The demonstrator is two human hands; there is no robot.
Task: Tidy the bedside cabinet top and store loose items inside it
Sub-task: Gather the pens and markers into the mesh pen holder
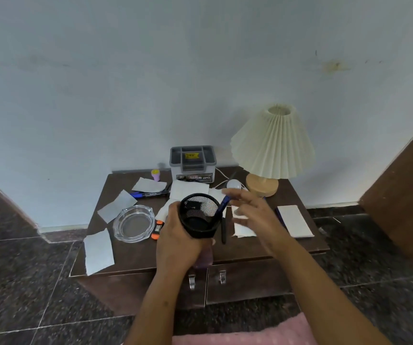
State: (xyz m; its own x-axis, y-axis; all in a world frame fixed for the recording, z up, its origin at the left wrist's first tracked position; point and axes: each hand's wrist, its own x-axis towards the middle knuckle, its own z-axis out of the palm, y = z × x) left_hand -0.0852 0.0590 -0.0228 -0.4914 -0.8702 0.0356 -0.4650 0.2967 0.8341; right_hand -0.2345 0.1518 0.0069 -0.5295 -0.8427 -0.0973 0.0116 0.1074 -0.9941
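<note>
My left hand (175, 242) grips a black mesh pen cup (199, 215) and holds it tilted above the dark brown bedside cabinet (135, 255). A blue pen (222, 205) leans in the cup's right rim, its top at the fingertips of my right hand (255, 210), whose fingers are spread. Whether those fingers still pinch the pen is unclear. Loose on the top lie a blue marker (148, 194), a black pen (223, 231), an orange and black object (157, 229) and several scraps of paper (98, 251).
A glass ashtray (133, 224) sits left of the cup. At the back stand a grey organiser box (192, 163), a small purple stamp (155, 175) and a pleated lamp (272, 148). A white notepad (295, 221) lies at the right. Two cabinet doors with clear handles (206, 277) are closed.
</note>
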